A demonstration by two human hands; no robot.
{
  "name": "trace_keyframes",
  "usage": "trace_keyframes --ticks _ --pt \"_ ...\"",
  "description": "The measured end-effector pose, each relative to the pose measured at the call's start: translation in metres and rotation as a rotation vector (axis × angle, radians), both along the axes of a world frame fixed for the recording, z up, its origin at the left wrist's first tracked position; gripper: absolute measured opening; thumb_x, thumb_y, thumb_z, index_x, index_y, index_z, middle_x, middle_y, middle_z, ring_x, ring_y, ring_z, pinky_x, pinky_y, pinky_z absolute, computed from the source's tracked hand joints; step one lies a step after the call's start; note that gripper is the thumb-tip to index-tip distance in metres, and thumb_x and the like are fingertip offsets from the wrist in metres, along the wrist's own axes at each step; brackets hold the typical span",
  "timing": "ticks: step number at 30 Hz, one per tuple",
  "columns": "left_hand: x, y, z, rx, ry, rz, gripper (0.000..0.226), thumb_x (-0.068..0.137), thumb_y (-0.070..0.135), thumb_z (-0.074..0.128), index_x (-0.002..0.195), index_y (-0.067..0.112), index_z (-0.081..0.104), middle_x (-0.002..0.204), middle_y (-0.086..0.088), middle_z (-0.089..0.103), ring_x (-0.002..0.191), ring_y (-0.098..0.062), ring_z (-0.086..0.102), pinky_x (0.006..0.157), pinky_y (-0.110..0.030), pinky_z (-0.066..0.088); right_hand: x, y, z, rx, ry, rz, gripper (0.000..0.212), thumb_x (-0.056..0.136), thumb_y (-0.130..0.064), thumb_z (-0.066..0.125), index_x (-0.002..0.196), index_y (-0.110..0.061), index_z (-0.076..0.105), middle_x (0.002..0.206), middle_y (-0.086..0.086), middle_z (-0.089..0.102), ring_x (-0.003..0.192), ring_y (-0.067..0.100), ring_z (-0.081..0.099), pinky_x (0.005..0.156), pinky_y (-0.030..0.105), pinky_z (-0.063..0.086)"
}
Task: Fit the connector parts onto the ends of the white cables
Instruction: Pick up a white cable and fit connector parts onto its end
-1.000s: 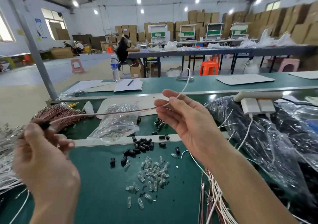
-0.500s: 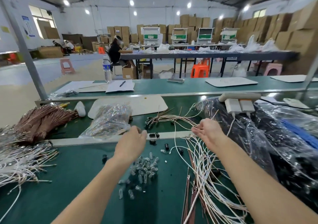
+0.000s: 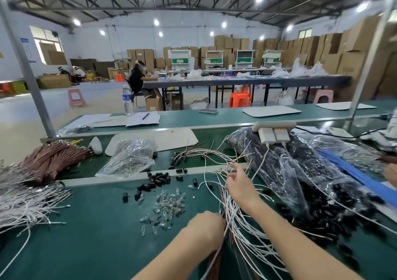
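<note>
On the green worktop [image 3: 86,236], white cables [image 3: 242,232] lie tangled right of the clear connector parts [image 3: 169,204]. The right hand [image 3: 238,187] has its fingers [image 3: 228,181] spread among them; the left hand [image 3: 204,228] curls at the bundle, grip hidden.

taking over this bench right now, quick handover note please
Left hand: at the near end of the loose white cable bundle; its fingers hidden, grip unclear.
Right hand: fingers spread among those cables, none plainly picked.
Parts: small clear plastic connector pieces and black cylindrical caps lie loose on the green bench mat.
Done: nothing visibly fitted at the hands.
Left: single out a cable, fit parts.
</note>
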State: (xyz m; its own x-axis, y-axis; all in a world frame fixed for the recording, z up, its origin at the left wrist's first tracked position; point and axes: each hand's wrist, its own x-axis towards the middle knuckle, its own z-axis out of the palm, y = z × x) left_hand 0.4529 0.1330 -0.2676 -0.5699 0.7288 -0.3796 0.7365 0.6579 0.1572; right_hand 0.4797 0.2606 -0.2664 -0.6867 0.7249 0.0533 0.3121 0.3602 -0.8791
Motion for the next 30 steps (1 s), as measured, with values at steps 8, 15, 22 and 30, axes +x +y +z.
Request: trace_keyframes --ticks 8,15,22,30 --pt "-0.005 -0.010 -0.002 0.280 -0.273 0.276 0.030 0.105 0.018 0.042 0.079 0.005 0.048 0.068 -0.011 0.066 0.056 -0.017 0.071 0.047 -0.024 0.054 0.018 -0.016 0.004 -0.113 0.086 0.014 0.049 0.101 -0.005 0.037 0.147 -0.019 0.038 0.094 -0.006 0.056 0.080 0.017 0.062 0.067 0.032 0.051" --pt "-0.086 -0.070 0.002 1.229 -0.597 0.861 0.036 0.103 0.021 0.040 0.076 0.005 0.055 0.044 0.002 0.058 0.035 -0.009 0.051 0.042 -0.024 0.042 0.016 -0.024 -0.001 -0.263 0.157 -0.049 0.050 0.099 -0.006 0.038 0.147 -0.019 0.035 0.098 0.006 0.060 0.076 0.014 0.059 0.067 0.030 0.050" --pt "-0.124 -0.136 -0.046 1.850 -0.990 1.090 0.018 0.106 0.017 0.046 0.095 0.007 0.057 0.073 -0.003 0.076 0.058 -0.011 0.071 0.049 -0.020 0.056 -0.027 -0.047 -0.028 -0.058 0.045 -0.040 0.042 0.102 -0.014 0.042 0.144 -0.018 0.045 0.108 -0.001 0.057 0.067 0.014 0.051 0.055 0.024 0.042" --pt "-0.136 -0.138 -0.054 1.895 -1.034 1.098 0.020 0.106 0.016 0.044 0.092 0.009 0.056 0.074 -0.005 0.076 0.059 -0.012 0.070 0.052 -0.022 0.057 -0.086 -0.049 -0.040 0.158 -0.099 0.006 0.040 0.107 -0.017 0.038 0.145 -0.020 0.049 0.131 0.012 0.051 0.088 0.026 0.070 0.080 0.040 0.059"
